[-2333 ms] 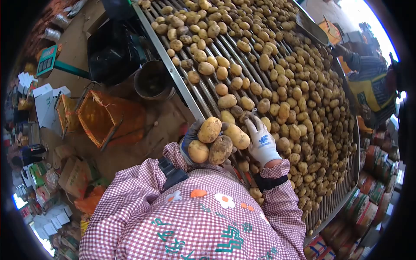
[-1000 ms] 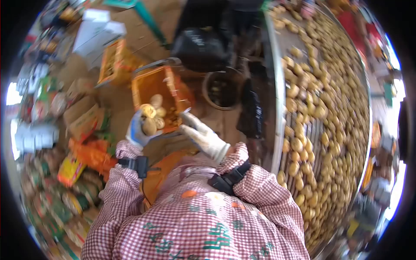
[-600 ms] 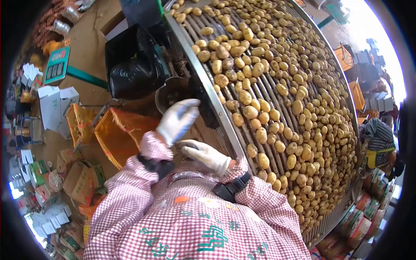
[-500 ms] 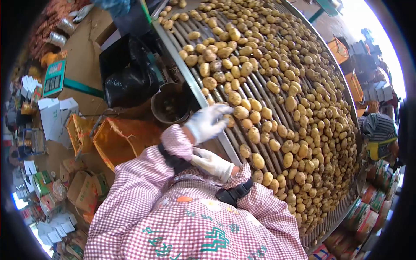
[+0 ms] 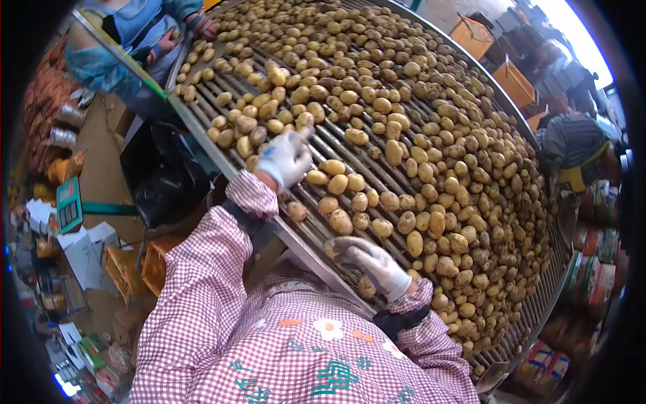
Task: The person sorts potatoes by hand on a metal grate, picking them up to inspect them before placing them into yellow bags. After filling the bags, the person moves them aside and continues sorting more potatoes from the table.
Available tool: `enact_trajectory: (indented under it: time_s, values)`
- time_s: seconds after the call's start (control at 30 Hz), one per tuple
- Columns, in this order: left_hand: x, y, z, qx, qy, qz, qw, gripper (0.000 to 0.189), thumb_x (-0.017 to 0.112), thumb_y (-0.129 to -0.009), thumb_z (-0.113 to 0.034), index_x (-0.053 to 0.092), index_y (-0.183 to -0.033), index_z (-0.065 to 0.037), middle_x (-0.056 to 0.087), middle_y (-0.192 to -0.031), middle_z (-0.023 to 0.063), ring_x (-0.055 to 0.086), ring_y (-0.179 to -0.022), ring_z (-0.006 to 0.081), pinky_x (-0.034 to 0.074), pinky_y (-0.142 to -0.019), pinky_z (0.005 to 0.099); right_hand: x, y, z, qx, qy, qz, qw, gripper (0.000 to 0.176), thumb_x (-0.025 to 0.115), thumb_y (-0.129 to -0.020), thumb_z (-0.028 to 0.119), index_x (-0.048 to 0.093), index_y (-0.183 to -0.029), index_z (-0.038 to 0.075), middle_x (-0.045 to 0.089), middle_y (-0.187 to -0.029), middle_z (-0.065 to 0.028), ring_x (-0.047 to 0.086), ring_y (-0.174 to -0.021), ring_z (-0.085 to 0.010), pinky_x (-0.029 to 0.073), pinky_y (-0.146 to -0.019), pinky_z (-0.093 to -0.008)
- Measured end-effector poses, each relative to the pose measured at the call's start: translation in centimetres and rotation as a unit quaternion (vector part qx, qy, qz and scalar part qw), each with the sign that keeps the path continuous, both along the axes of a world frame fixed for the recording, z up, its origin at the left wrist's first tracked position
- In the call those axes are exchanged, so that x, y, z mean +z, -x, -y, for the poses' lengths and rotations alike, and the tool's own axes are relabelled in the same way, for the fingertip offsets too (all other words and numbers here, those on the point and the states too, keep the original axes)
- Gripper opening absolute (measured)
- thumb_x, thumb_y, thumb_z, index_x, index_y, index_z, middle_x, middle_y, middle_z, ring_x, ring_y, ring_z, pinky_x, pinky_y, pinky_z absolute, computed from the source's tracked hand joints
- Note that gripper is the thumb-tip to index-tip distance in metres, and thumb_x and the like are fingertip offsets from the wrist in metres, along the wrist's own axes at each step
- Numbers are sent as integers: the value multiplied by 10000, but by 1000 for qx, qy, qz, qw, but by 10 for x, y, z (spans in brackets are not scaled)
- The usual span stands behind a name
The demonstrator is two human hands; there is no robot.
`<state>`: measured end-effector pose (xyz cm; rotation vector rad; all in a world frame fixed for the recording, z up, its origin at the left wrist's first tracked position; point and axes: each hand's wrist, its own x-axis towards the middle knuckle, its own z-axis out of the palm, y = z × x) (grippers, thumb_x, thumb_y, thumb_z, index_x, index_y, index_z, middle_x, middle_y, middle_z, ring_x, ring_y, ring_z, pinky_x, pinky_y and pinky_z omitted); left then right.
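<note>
Many potatoes (image 5: 464, 175) lie on a metal roller conveyor (image 5: 330, 140) that slants across the view. My left hand (image 5: 286, 160), in a whitish glove, is over the rollers near the conveyor's near edge, among potatoes; its fingers point up the belt and are partly blurred, and what they hold, if anything, cannot be made out. My right hand (image 5: 373, 266), in a glove with darkened fingertips, reaches over the rollers lower down. Its fingers are stretched out beside a potato (image 5: 367, 287) at the near edge.
Across the conveyor's upper left end stands a co-worker in blue, hands at the potatoes. A black plastic bag (image 5: 165, 172) and orange mesh bags (image 5: 124, 269) are left of the conveyor. Another person (image 5: 575, 145) is at the far right, near orange crates (image 5: 515, 84).
My left hand has moved up and left over the rollers. My right hand has come from in front of my body onto the conveyor. The view has shifted, showing the co-worker in blue.
</note>
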<state>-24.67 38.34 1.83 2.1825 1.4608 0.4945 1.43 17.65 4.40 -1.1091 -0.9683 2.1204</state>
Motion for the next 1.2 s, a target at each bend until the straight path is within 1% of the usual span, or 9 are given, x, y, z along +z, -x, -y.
enact_trajectory:
  time_s: [0.2, 0.27, 0.33, 0.47, 0.67, 0.8, 0.9, 1.0, 1.2]
  values:
    - [-4, -36, -93, 20, 148, -304, 941, 760, 638, -928, -503, 398, -1565, -166, 579, -1398, 228, 579, -1289, 378, 496, -1045, 476, -46, -48, -91, -180, -292, 339, 876, 318, 631, -982, 180, 629, -1220, -30, 639, -1211, -237, 603, -1182, -391, 475, -1050, -412]
    - [-2, -47, -106, 21, 180, -322, 929, 762, 643, -916, -461, 386, -1570, -168, 578, -1416, 227, 574, -1304, 370, 493, -1055, 466, -60, -68, -131, -132, -490, 563, 652, 409, 642, -964, 193, 572, -1290, -43, 587, -1288, -265, 561, -1234, -410, 453, -1070, -437]
    - [-2, -44, -109, -4, 184, -322, 929, 757, 639, -903, -426, 389, -1566, -160, 601, -1392, 230, 594, -1280, 370, 486, -1068, 458, -58, -63, -168, -199, -293, 556, 752, 537, 686, -929, 284, 542, -1360, -1, 570, -1332, -258, 552, -1237, -446, 456, -1071, -463]
    - [-32, -12, -99, -42, 228, 141, 962, 617, 629, -947, -287, 435, -1492, -71, 649, -1297, 211, 642, -1200, 342, 519, -1020, 412, -42, -36, -196, -53, -196, 683, 702, 510, 714, -868, 248, 519, -1304, 69, 522, -1333, -205, 589, -1180, -393, 510, -1004, -481]
    - [-29, -38, -16, 46, 580, 753, 307, 547, 556, -1014, -383, 517, -1428, -28, 600, -1398, 214, 479, -1412, 370, 482, -1067, 653, -45, -25, -185, -200, -219, 507, 809, 604, 722, -871, 347, 533, -1349, 31, 499, -1372, -244, 540, -1247, -430, 470, -1054, -458]
    - [-26, -77, 15, -106, 480, 755, 434, 599, 588, -1011, -466, 450, -1462, -96, 481, -1529, 170, 465, -1407, 376, 418, -1162, 497, -21, -30, -181, -144, -347, 373, 848, 491, 701, -907, 330, 602, -1271, 16, 611, -1204, -252, 615, -1126, -387, 507, -981, -441]
    - [-16, -84, 18, 43, 593, 746, 299, 698, 516, -987, -616, 499, -1439, -84, 479, -1519, 187, 449, -1405, 442, 564, -960, 614, 11, -107, -222, -274, -486, 493, 668, 193, 677, -891, 190, 686, -963, 11, 689, -888, -155, 666, -887, -347, 544, -782, -461]
    - [-31, -86, 22, 32, 597, 765, 239, 791, 456, -971, -687, 554, -1372, -13, 533, -1424, 296, 503, -1327, 502, 510, -1020, 645, -23, -234, -250, -241, -293, 780, 498, 477, 608, -948, 321, 574, -1332, 41, 550, -1404, -276, 557, -1264, -412, 452, -1066, -487]
    - [-24, -95, 16, -5, 609, 708, 357, 924, 355, -974, -742, 608, -1308, 81, 631, -1313, 290, 639, -1166, 440, 581, -942, 538, -26, -279, -260, -207, -94, 755, 615, 677, 615, -865, 403, 517, -1461, 95, 430, -1554, -211, 410, -1379, -466, 331, -1184, -497]
